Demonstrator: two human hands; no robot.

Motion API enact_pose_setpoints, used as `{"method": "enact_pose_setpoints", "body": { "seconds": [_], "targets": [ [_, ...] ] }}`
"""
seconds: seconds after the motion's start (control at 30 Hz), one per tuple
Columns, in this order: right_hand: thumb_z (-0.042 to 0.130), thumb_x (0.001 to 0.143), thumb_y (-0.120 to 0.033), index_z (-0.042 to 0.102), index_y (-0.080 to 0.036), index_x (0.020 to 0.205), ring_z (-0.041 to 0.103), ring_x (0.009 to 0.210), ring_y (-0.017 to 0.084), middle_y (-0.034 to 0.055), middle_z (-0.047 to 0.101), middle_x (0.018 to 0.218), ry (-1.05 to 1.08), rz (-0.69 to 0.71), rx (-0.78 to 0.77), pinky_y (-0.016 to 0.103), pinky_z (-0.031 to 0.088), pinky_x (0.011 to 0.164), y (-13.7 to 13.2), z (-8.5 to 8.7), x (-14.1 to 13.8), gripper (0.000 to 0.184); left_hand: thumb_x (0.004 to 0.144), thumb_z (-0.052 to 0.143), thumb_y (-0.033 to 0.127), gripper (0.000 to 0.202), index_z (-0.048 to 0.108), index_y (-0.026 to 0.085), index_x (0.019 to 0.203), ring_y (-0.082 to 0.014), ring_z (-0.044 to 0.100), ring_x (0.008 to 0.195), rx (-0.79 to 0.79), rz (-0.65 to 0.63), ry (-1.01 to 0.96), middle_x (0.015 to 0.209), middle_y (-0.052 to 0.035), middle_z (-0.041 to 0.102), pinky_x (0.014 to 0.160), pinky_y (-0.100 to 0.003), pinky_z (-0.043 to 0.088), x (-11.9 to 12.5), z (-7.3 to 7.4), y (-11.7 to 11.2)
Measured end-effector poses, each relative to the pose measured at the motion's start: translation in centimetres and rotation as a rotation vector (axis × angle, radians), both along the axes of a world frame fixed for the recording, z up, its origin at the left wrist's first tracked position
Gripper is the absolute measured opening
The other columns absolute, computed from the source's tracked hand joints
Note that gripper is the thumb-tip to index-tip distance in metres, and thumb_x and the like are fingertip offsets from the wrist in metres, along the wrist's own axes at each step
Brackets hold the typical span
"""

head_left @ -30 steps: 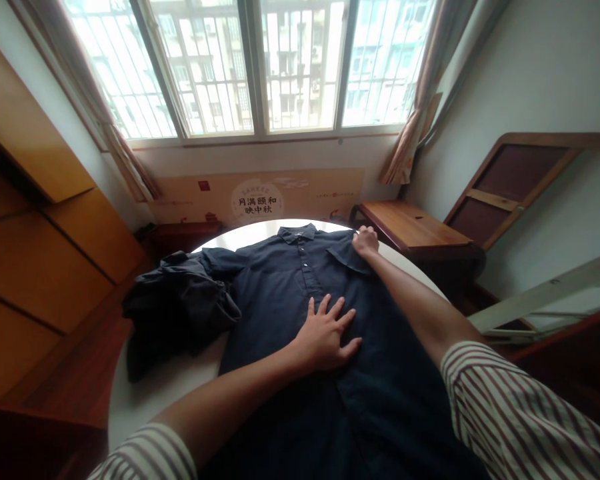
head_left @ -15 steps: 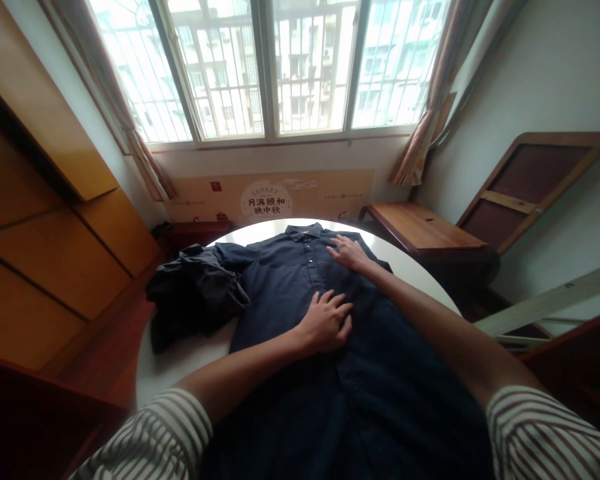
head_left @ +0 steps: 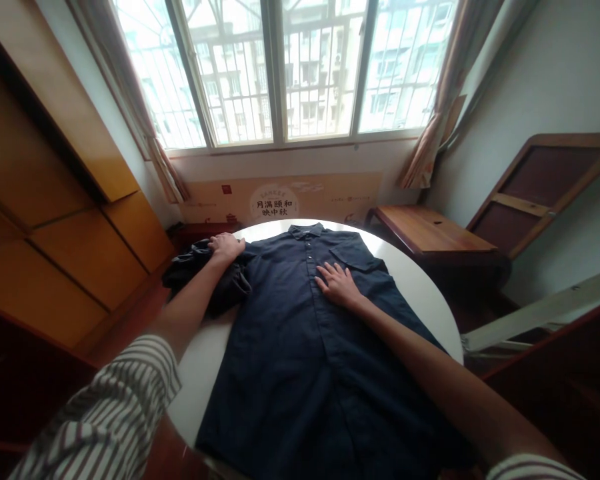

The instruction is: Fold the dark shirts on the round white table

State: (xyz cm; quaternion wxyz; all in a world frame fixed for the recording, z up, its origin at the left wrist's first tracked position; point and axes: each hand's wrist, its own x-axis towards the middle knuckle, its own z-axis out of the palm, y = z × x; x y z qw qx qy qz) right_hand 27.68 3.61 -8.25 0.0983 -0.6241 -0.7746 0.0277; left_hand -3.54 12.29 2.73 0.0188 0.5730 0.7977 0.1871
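Observation:
A dark navy button-up shirt (head_left: 300, 347) lies spread front-up on a round white table (head_left: 420, 287), collar toward the window. My right hand (head_left: 336, 283) rests flat on the shirt's chest with fingers spread, just below the chest pocket. My left hand (head_left: 226, 247) reaches to the shirt's left shoulder and sleeve, its fingers curled on the cloth there. A crumpled dark garment (head_left: 200, 273) lies under and beside my left forearm at the table's left edge.
A wooden side table (head_left: 430, 230) stands at the right behind the round table. Wooden cabinets (head_left: 70, 233) line the left wall. A printed cardboard panel (head_left: 280, 197) leans below the window. A framed wooden board (head_left: 540, 193) leans against the right wall.
My left hand left the shirt's middle and went up-left to the left sleeve. My right hand came back from the right shoulder to the chest and lies flat. The view shifted.

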Motion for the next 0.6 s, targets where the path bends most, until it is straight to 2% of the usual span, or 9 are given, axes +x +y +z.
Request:
{"method": "enact_pose_setpoints", "body": {
  "seconds": [0.07, 0.13, 0.23, 0.33, 0.4, 0.5, 0.53, 0.6],
  "targets": [
    [0.031, 0.1, -0.051, 0.04, -0.02, 0.15, 0.025, 0.145, 0.037, 0.0118, 0.033, 0.158, 0.001, 0.003, 0.0, 0.059, 0.019, 0.115, 0.1, 0.1, 0.0, 0.06, 0.083, 0.071, 0.045, 0.077, 0.04, -0.015, 0.121, -0.0487, 0.039, 0.124, -0.022, 0.01, 0.021, 0.129, -0.0381, 0.048, 0.099, -0.059, 0.03, -0.3, -0.4, 0.2],
    [0.031, 0.1, -0.051, 0.04, -0.02, 0.15, 0.025, 0.145, 0.037, 0.0117, 0.033, 0.158, 0.002, 0.006, 0.003, 0.06, 0.019, 0.114, 0.1, 0.1, 0.1, 0.06, 0.081, 0.075, 0.034, 0.072, 0.04, -0.013, 0.122, -0.047, 0.042, 0.123, -0.016, -0.015, 0.044, 0.126, -0.0352, 0.051, 0.1, -0.058, 0.03, -0.2, -0.3, 0.3],
    [0.031, 0.1, -0.051, 0.04, -0.02, 0.15, 0.025, 0.145, 0.037, 0.0114, 0.032, 0.158, 0.006, 0.011, 0.007, 0.06, 0.018, 0.115, 0.1, -0.1, 0.1, 0.06, 0.09, 0.059, 0.014, 0.053, 0.035, -0.005, 0.133, -0.0382, 0.046, 0.123, 0.068, -0.144, 0.095, 0.133, -0.0274, 0.05, 0.102, -0.05, 0.033, 0.7, 0.2, 0.3],
    [0.031, 0.099, -0.051, 0.04, -0.02, 0.15, 0.025, 0.145, 0.037, 0.0115, 0.032, 0.158, 0.007, 0.014, 0.009, 0.06, 0.018, 0.115, 0.2, -0.3, 0.2, 0.06, 0.096, 0.041, 0.007, 0.046, 0.035, 0.012, 0.142, -0.0277, 0.05, 0.122, 0.15, -0.353, 0.143, 0.14, -0.0154, 0.046, 0.103, -0.037, 0.037, 2.8, 0.1, -0.4],
    [0.031, 0.099, -0.051, 0.04, -0.019, 0.15, 0.025, 0.144, 0.038, 0.012, 0.032, 0.158, 0.007, 0.018, 0.014, 0.06, 0.018, 0.114, 0.2, -0.3, 0.2, 0.06, 0.095, 0.046, 0.011, 0.045, 0.044, 0.02, 0.139, -0.0235, 0.054, 0.119, 0.154, -0.499, 0.168, 0.138, -0.0094, 0.049, 0.101, -0.031, 0.04, 4.7, -0.7, -1.1],
    [0.03, 0.099, -0.052, 0.041, -0.02, 0.149, 0.025, 0.144, 0.038, 0.0119, 0.033, 0.158, 0.007, 0.017, 0.019, 0.061, 0.018, 0.114, 0.2, -0.4, 0.1, 0.06, 0.086, 0.065, 0.024, 0.04, 0.059, 0.023, 0.126, -0.0209, 0.063, 0.104, 0.005, -0.753, 0.136, 0.119, -0.0055, 0.063, 0.093, -0.026, 0.047, 7.6, -2.6, -1.7],
    [0.03, 0.099, -0.052, 0.041, -0.02, 0.149, 0.025, 0.144, 0.038, 0.0118, 0.033, 0.158, 0.006, 0.015, 0.019, 0.061, 0.019, 0.114, 0.2, -0.3, 0.1, 0.06, 0.085, 0.067, 0.029, 0.034, 0.064, 0.022, 0.119, -0.0203, 0.064, 0.099, -0.043, -0.78, 0.1, 0.112, -0.0048, 0.067, 0.09, -0.025, 0.048, 8.3, -3.0, -1.5],
    [0.03, 0.099, -0.051, 0.042, -0.021, 0.149, 0.025, 0.144, 0.038, 0.0118, 0.033, 0.158, 0.004, 0.013, 0.018, 0.061, 0.019, 0.114, 0.2, -0.3, 0.1, 0.059, 0.091, 0.059, 0.035, 0.025, 0.068, 0.02, 0.109, -0.0209, 0.065, 0.1, -0.066, -0.707, 0.03, 0.107, -0.0059, 0.07, 0.091, -0.026, 0.048, 8.9, -3.4, -0.5]
  ]
}}
